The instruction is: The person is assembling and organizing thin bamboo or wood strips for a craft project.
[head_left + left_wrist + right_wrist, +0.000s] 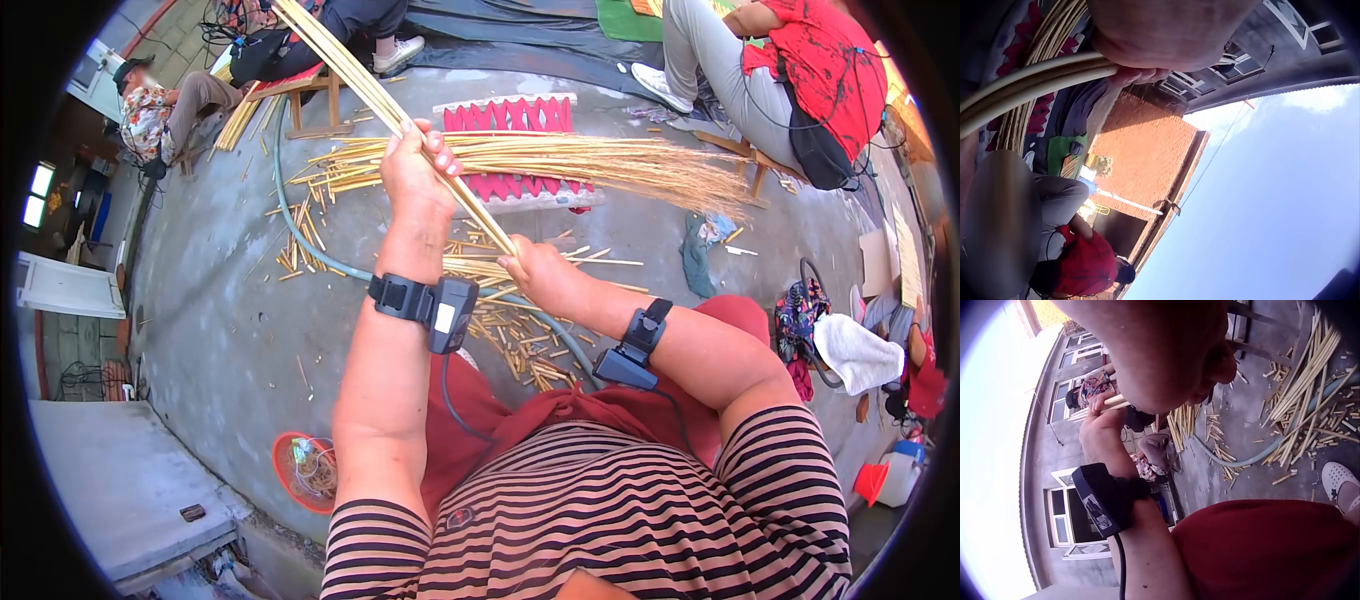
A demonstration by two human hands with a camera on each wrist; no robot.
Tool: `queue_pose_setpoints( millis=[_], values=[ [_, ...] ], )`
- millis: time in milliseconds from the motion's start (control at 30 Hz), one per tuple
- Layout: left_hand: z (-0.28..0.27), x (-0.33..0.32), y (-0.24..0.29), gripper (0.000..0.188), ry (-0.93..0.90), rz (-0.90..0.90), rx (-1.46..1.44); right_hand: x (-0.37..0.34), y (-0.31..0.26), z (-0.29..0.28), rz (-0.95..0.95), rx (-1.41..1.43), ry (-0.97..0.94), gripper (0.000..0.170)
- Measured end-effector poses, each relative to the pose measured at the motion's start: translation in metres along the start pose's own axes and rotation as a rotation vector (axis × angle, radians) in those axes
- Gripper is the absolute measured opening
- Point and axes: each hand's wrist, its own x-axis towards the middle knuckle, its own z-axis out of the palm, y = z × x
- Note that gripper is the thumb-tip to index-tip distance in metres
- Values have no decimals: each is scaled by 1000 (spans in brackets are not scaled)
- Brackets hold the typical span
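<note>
A few long pale stalks [345,65] run diagonally in front of me in the head view. My left hand [415,180] grips them partway along, fingers wrapped round. At their lower end, my right hand [548,278] holds the stalks with curled fingers. In the left wrist view the held stalks [1035,81] pass out from under the left hand [1166,31]. The right wrist view has the right hand [1160,350] large and dark, its grip mostly hidden. Beyond the hands, a bundle of wispy-ended stalks [620,165] lies across a low stand with pink lacing [508,113].
Cut stalk pieces [525,345] litter the concrete floor, with a hose [295,225] curving through them. An orange basin [290,480] stands at lower left. Seated people [820,70] are at both far sides. A white cloth [858,353] hangs at right.
</note>
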Motion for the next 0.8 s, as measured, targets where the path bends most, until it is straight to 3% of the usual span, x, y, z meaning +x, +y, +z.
queue_pose_setpoints(
  millis=[67, 200, 333, 433, 633, 800],
  values=[
    [5, -3, -8, 17, 33, 26, 4, 3, 9, 2, -1, -33, -23, 26],
    [21, -14, -12, 17, -82, 94, 38, 15, 12, 3, 46, 56, -55, 23],
    [38, -32, -34, 19, -117, 46, -74, 30, -22, -19, 136, 545, 173, 21],
    [53, -44, -48, 24, -108, 29, -22, 37, -13, -20, -45, 455, 346, 20],
    [56, -50, -34, 32, -235, -127, 143, 30, -15, -13, 32, 510, 295, 13],
    [65, -56, -31, 32, -210, -132, 176, 31, -8, -8, 5, 562, 273, 10]
  ],
)
